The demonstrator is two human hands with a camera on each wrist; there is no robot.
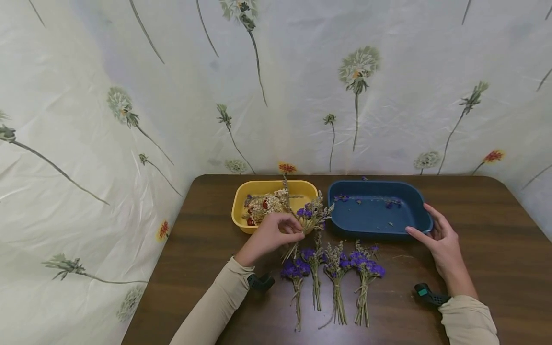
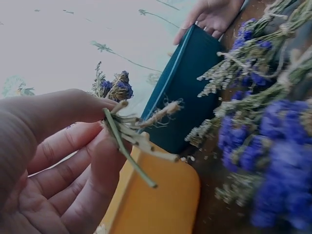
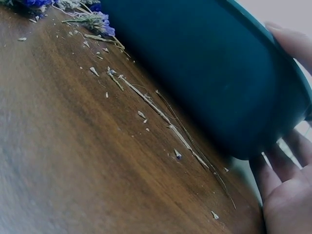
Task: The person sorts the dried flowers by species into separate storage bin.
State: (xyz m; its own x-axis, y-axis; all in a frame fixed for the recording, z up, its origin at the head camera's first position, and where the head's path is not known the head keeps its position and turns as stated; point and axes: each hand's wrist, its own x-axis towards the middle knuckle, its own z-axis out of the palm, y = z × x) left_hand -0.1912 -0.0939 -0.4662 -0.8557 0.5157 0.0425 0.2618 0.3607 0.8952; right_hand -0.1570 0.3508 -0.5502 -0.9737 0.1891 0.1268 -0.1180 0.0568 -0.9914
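My left hand (image 1: 276,234) pinches a small bunch of dried flowers (image 1: 314,216) by its stems, over the near right corner of the yellow tray (image 1: 238,211). Purple and pale grey-green heads point up and right; the cut stem ends (image 2: 129,136) and a bit of twine face the left wrist camera. At the right end of the blue tray (image 1: 375,230), my right hand (image 1: 442,239) grips the corner, thumb on the near side and fingers at the far side. Loose purple bits (image 1: 390,203) lie inside that tray.
Several tied bunches of purple dried flowers (image 1: 339,292) lie in a row on the brown table (image 1: 194,268), in front of the trays. White and red dried flowers (image 1: 269,205) fill part of the yellow tray. Thin stem scraps (image 3: 156,108) litter the wood beside the blue tray.
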